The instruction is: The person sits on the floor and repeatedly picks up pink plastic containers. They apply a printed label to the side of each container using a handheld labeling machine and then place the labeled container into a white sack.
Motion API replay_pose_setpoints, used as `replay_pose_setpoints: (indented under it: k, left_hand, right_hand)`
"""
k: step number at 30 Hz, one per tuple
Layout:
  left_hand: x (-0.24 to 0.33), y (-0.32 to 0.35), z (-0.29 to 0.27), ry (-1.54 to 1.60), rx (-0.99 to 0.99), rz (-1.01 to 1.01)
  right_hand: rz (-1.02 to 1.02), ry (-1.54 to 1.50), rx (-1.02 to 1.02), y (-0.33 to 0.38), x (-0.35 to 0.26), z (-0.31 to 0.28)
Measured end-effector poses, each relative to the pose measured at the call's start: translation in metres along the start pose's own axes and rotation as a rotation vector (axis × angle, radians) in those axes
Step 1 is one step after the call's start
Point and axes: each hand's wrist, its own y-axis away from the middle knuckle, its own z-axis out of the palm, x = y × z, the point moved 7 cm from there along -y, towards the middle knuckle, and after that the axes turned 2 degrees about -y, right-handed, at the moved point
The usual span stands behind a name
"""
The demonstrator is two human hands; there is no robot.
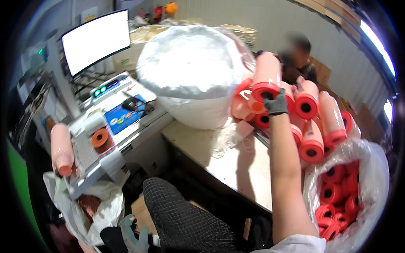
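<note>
R hand [276,104], 2 o'clock, at pink btl [268,67] (grip: can't tell); L hand [134,236], 7 o'clock, fingers parted. Tug might topple pile [312,101].

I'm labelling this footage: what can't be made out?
All in the head view:
Left hand's wrist: cut off by the lower edge.
Right hand's fingertips: unclear against a pink bottle's dark base.
Monitor's display: washed out by glare.
Piled bottles: some hidden by others in front.
</note>
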Motion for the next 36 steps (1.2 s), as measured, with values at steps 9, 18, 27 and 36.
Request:
replay_pose_setpoints:
  k: [9,18,27,36]
  left_hand:
    - [-0.021,0.093,-0.121,-0.508,0.525,0.071]
    - [-0.344,0.218,-0.259,-0.12,1.152,-0.907]
    - [-0.5,0.142,-0.314,-0.473,0.796,-0.877]
    - [-0.34,0.144,-0.316,-0.612,0.72,-0.626]
  right_hand:
    - [-0.027,-0.048,-0.464,0.094,0.065,0.076]
    - [-0.06,-0.412,-0.651,0.248,0.012,0.051]
    - [-0.119,-0.711,-1.181,0.416,-0.332,-0.06]
    - [-0.353,-1.109,-1.492,0.541,-0.436,-0.05]
